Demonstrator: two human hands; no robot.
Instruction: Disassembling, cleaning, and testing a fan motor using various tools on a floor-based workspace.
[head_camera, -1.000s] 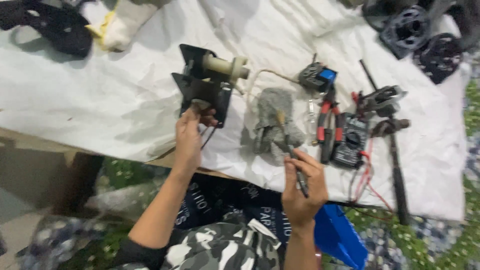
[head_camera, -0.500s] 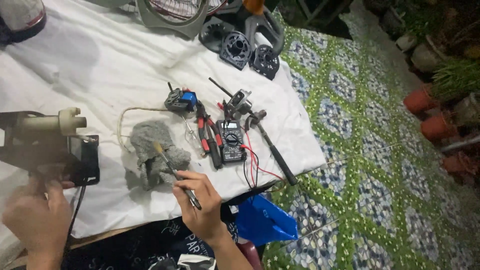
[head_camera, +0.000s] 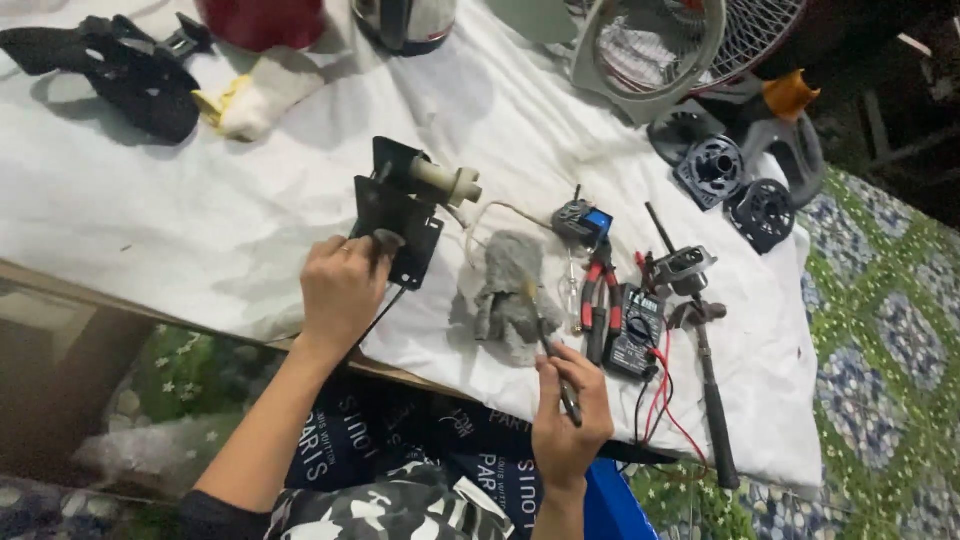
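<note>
Our left hand (head_camera: 342, 290) clenches the lower edge of the black bracket (head_camera: 398, 222) at frame centre, hiding its corner. Our right hand (head_camera: 568, 420) pinches a thin tool (head_camera: 552, 362), its tip lost against the grey rag (head_camera: 508, 296). A black meter (head_camera: 634, 332) lies right; bare white cloth (head_camera: 180, 220) spreads left.

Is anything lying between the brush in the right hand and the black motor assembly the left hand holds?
Yes. The right hand holds a thin brush whose tip lies over a crumpled grey rag. That rag sits on the white cloth between the brush and the black motor assembly gripped by the left hand.
</note>
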